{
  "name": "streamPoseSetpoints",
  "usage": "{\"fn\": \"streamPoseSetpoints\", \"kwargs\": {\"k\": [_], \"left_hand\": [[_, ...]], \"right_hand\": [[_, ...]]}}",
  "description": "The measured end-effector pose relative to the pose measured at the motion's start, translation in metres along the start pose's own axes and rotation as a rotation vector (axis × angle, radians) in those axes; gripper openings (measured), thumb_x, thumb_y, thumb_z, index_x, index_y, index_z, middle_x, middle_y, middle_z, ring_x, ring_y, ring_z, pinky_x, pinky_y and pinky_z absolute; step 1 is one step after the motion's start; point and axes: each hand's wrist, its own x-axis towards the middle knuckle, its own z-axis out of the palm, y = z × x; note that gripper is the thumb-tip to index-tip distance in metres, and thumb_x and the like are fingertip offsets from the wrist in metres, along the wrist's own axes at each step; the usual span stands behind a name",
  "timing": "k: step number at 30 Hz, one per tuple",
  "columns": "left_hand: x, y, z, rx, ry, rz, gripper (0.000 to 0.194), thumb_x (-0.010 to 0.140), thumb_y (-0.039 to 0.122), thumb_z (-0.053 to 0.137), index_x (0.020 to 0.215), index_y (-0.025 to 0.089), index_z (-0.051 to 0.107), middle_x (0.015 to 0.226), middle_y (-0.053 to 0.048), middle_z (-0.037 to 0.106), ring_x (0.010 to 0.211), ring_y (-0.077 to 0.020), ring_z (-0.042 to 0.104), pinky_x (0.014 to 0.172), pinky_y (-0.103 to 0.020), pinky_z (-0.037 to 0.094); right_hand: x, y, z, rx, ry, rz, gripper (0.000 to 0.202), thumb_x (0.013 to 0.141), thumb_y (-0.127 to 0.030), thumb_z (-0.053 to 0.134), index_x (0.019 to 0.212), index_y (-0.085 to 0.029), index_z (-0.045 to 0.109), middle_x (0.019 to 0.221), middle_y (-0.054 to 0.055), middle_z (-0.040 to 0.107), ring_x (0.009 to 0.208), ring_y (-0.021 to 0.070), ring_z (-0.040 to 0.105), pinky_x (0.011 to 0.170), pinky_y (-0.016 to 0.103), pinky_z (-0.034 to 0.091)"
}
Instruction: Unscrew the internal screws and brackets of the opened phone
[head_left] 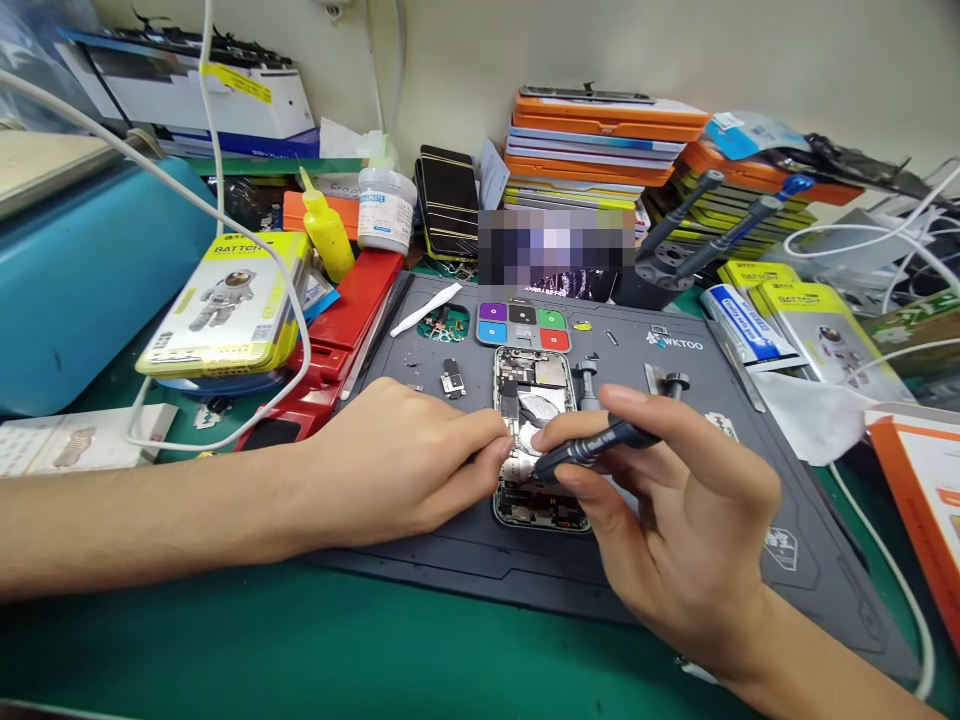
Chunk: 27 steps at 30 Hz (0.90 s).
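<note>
An opened phone [544, 375] lies on the dark grey work mat [420, 555], its inner parts showing. My right hand [675, 480] grips a dark screwdriver [592, 447] between thumb and fingers, with its tip down at the phone's lower middle. From the left, my left hand [420, 455] reaches the phone's left edge, thumb and index finger pressed together; whatever may be between those fingertips is too small to make out. A small black part [452, 379] lies on the mat left of the phone. Above the phone sits a coloured tray [523, 314].
A white plastic tool [426, 309] and another screwdriver [586, 382] lie on the mat. Behind stand a paste jar [386, 208], a yellow bottle [328, 228] and a tool holder [660, 275]. Battery boxes [229, 300] and a red case [352, 315] are at left. A white cable [306, 350] loops there.
</note>
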Motion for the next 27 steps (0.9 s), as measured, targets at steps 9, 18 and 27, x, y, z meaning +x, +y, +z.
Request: {"fn": "streamPoseSetpoints", "kwargs": {"k": [9, 18, 27], "left_hand": [[0.000, -0.002, 0.002, -0.005, 0.024, 0.025, 0.039, 0.113, 0.030, 0.038, 0.096, 0.019, 0.071, 0.063, 0.003, 0.066, 0.053, -0.0179, 0.066, 0.049, -0.033, 0.027], [0.001, -0.002, 0.002, 0.004, 0.060, 0.057, 0.034, 0.111, 0.026, 0.041, 0.091, 0.020, 0.067, 0.064, 0.004, 0.067, 0.052, -0.0161, 0.064, 0.050, -0.035, 0.026], [0.001, -0.001, 0.001, -0.069, 0.028, 0.025, 0.032, 0.111, 0.028, 0.043, 0.090, 0.021, 0.066, 0.067, 0.004, 0.070, 0.054, -0.0167, 0.067, 0.050, -0.031, 0.031]], "right_hand": [[-0.004, 0.004, -0.002, -0.047, 0.002, -0.070, 0.079, 0.094, 0.005, 0.067, 0.161, -0.030, 0.043, 0.143, 0.010, 0.071, 0.126, 0.0212, 0.076, 0.083, 0.027, 0.073], [-0.002, 0.003, -0.004, -0.025, -0.071, -0.093, 0.081, 0.095, 0.005, 0.063, 0.163, -0.029, 0.037, 0.146, 0.013, 0.070, 0.134, 0.0223, 0.071, 0.098, 0.035, 0.070], [0.010, -0.002, -0.013, -0.079, -0.253, -0.218, 0.068, 0.096, 0.001, 0.054, 0.159, -0.022, 0.046, 0.129, 0.009, 0.076, 0.116, 0.0174, 0.075, 0.091, 0.028, 0.066]]}}
